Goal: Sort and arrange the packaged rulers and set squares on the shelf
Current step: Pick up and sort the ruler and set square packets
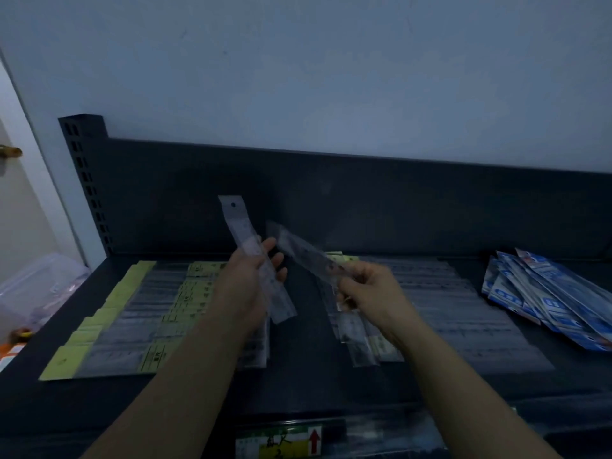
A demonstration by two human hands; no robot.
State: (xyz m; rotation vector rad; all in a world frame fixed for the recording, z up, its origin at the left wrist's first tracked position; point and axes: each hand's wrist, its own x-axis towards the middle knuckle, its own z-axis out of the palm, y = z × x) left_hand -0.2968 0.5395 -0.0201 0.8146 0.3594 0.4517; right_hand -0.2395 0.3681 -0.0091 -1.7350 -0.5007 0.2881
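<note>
My left hand [246, 283] grips a clear packaged ruler [241, 226] with a white hang tab, held nearly upright above the dark shelf [298, 382]. My right hand [371, 293] holds a second clear packaged ruler [304, 253], which slants up to the left towards the first. Under my hands lie short clear ruler packs [356, 339]. At the left, a row of ruler packs with yellow-green cards [109, 329] overlaps. To the right of my hands, long clear ruler packs [463, 313] lie side by side.
A fanned pile of blue-and-white packets [543, 299] lies at the shelf's right end. The shelf's dark back panel [364, 207] rises behind. A clear plastic box [36, 289] sits off the left edge. A labelled pack with a red arrow [281, 442] is at the front.
</note>
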